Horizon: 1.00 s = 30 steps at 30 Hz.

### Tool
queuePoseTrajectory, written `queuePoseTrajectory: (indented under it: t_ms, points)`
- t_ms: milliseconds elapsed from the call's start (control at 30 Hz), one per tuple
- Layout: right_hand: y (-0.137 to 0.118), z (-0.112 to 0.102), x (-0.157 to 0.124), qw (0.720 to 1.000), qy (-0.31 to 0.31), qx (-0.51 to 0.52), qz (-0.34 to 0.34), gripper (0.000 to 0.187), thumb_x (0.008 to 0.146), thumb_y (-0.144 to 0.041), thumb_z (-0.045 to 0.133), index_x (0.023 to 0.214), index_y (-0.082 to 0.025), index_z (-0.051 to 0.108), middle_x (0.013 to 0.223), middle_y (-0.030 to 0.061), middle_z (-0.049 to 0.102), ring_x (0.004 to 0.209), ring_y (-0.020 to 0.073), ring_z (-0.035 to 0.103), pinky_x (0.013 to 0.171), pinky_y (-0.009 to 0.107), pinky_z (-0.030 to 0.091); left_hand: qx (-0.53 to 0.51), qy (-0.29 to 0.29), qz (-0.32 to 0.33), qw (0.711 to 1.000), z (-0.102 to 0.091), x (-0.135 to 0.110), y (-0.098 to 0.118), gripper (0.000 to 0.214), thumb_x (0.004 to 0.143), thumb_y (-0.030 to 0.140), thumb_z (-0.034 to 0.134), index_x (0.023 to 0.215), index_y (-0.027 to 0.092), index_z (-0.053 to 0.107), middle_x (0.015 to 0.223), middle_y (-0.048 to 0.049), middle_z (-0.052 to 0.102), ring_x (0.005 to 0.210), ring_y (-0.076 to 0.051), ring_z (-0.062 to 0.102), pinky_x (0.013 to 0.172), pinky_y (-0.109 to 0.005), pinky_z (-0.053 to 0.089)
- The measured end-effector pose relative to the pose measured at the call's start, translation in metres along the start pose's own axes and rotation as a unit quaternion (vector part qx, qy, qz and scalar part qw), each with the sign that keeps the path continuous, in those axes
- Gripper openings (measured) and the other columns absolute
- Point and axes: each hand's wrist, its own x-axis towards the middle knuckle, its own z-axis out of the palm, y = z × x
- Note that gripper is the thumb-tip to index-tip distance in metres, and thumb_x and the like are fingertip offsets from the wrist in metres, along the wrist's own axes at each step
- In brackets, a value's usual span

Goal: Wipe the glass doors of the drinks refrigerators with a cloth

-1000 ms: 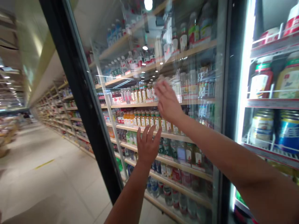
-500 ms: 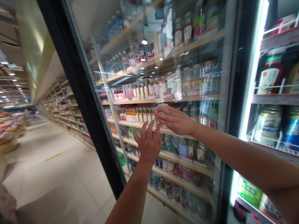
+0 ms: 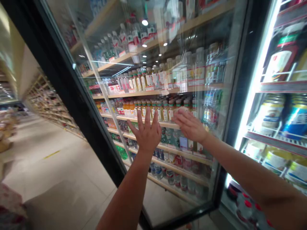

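Note:
A black-framed glass door [image 3: 165, 204] of a drinks cooler stands swung out in front of me. My left hand [image 3: 146, 135] is open, its fingers spread wide and its palm towards the glass. It seems to rest on the pane, though exact contact is hard to tell. To its right, my right hand [image 3: 190, 126] has its fingers together, pressing a pale crumpled cloth [image 3: 181, 109] to the glass. Most of the cloth is hidden under the fingers. Whether it is cloth or paper is unclear.
Through the pane show wooden shelves [image 3: 134, 93] with rows of bottles. On the right is the lit cooler interior, with bottles on wire-fronted shelves [image 3: 280, 87]. A tiled aisle [image 3: 72, 172] runs along the left beside long shelving [image 3: 51, 95]. Patterned fabric [image 3: 11, 204] shows bottom left.
My right hand has moved right across the glass with the cloth, away from my left hand. The left hand has shifted slightly left and its fingers are spread wider. The view has tilted down.

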Motion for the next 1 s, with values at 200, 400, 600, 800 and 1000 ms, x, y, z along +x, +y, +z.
queuePoseTrajectory:
  t_ms: [200,400,600,800,1000]
  points:
    - [-0.049,0.036,-0.013,0.980,0.118,-0.025,0.159,0.072,0.094,-0.010,0.044,0.161,-0.025,0.022,0.162,0.0064,0.034,0.155,0.0271,0.017,0.123,0.060,0.034,-0.009,-0.023,-0.013,1.000,0.005,0.001,-0.002,0.057,0.097,0.027,0.053,0.153,0.031,0.042,0.159,-0.0095,0.040,0.154,-0.032,0.016,0.122,-0.070,-0.003]
    - [-0.079,0.050,-0.059,0.998,-0.053,0.010,-0.024,0.058,0.095,-0.013,0.046,0.150,-0.032,0.046,0.147,-0.0012,0.057,0.146,0.0181,0.042,0.124,0.042,0.038,0.001,-0.015,-0.005,1.000,0.009,0.000,-0.006,0.058,0.096,0.025,0.054,0.152,0.031,0.043,0.157,-0.0090,0.043,0.154,-0.031,0.018,0.123,-0.066,-0.002]
    - [-0.037,0.034,-0.040,0.971,0.118,-0.024,0.207,0.073,0.093,-0.012,0.047,0.160,-0.029,0.025,0.162,0.0065,0.033,0.154,0.0319,0.024,0.119,0.069,0.033,0.017,-0.008,-0.009,1.000,0.013,-0.001,-0.005,0.059,0.096,0.024,0.054,0.153,0.030,0.042,0.158,-0.0068,0.042,0.155,-0.030,0.016,0.125,-0.063,-0.001]
    - [-0.087,0.054,-0.057,0.999,-0.030,0.016,-0.007,0.061,0.091,-0.010,0.050,0.151,-0.022,0.045,0.145,0.0046,0.059,0.152,0.0174,0.030,0.130,0.040,0.021,0.026,-0.002,0.004,1.000,0.015,-0.001,-0.008,0.059,0.095,0.024,0.055,0.152,0.029,0.043,0.158,-0.0066,0.041,0.154,-0.031,0.016,0.124,-0.064,0.000]
    - [-0.035,0.036,-0.068,0.966,0.103,-0.112,0.209,0.066,0.094,-0.013,0.051,0.157,-0.021,0.034,0.155,0.0134,0.047,0.152,0.0280,0.031,0.126,0.057,0.022,0.002,0.001,-0.001,1.000,0.015,0.001,-0.008,0.057,0.094,0.024,0.056,0.150,0.029,0.046,0.157,-0.0089,0.043,0.154,-0.032,0.018,0.124,-0.065,0.003]
